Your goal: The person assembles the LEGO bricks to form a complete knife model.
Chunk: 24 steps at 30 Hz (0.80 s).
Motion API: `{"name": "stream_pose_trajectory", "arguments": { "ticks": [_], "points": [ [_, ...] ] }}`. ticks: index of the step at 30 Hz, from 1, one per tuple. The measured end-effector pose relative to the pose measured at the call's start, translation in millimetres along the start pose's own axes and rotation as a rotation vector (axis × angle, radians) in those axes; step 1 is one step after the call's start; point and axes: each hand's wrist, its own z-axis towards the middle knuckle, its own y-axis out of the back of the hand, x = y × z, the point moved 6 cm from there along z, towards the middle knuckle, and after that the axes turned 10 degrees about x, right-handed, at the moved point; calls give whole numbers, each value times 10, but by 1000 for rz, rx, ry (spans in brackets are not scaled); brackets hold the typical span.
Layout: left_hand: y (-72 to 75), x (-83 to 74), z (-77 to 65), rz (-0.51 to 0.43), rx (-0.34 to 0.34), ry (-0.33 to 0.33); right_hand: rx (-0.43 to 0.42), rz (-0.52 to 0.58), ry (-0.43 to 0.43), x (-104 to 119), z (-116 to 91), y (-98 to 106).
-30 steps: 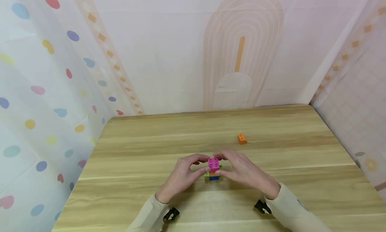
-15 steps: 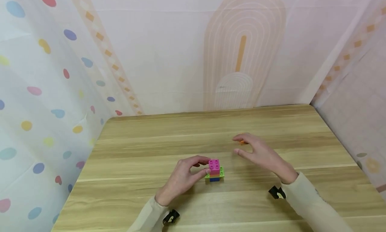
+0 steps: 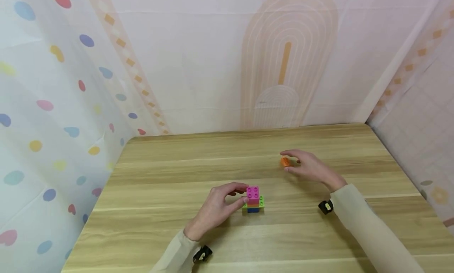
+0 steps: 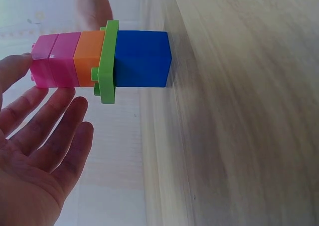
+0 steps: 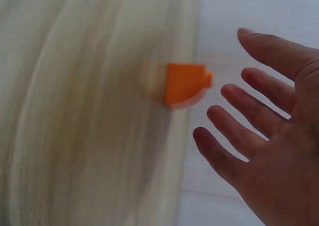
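A small stack of bricks (image 3: 253,200) is standing upright on the wooden table (image 3: 170,233), its long axis running straight up from the tabletop: a blue brick at the bottom, a flat green plate sticking out past it, an orange layer, and a pink brick on top with its studs facing up. The left hand (image 3: 216,208) is sitting at the stack's 9 o'clock, fingers loosely spread and open; the thumb tip is touching the pink brick's side in the left wrist view, while the other fingers (image 4: 60,131) are staying clear of it.

At about 1 o'clock from the stack, well apart, a lone orange brick (image 3: 285,161) is lying flat, studs up. The right hand (image 3: 309,166) is hovering just beside it, fingers (image 5: 234,131) straight and spread, gripping nothing.
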Motion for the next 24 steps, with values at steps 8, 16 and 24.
{"name": "stream_pose_trajectory", "arguments": {
  "ticks": [8, 16, 24],
  "points": [
    [-3, 29, 39, -3, 0, -9, 49, 4, -42, -204, 111, -17],
    [-3, 28, 78, 2, 7, -3, -8, -39, -85, -155, 77, -2],
    [1, 37, 60, 2, -7, 2, -81, -24, -66, 56, -130, -34]
  ]
}}
